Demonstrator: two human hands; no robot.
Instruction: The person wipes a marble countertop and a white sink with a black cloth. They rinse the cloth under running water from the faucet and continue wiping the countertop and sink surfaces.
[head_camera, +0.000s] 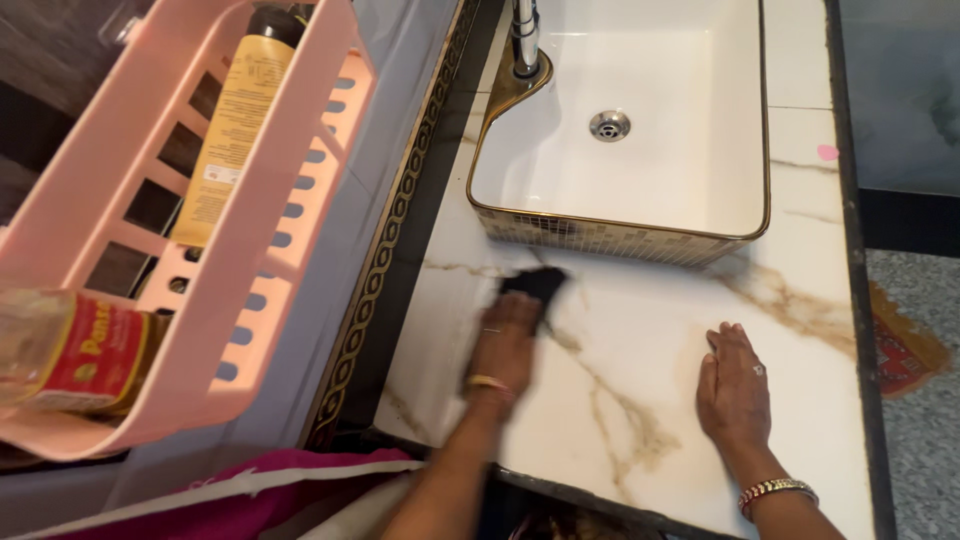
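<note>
At far left a pink plastic caddy (262, 265) holds a yellow bottle (232, 130) and a clear bottle with a red label (70, 350). The left hand (505, 345) presses a black cloth (536, 284) onto the white marble counter (640, 330), fingers curled over it, just below the gold-rimmed basin (690, 240). The right hand (733, 388) lies flat, fingers together, holding nothing.

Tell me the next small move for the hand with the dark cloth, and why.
Probably sweep the dark cloth rightward along the sink base. The left hand presses it at the counter's left end, and the right hand rests flat farther right, apart from it.
</note>
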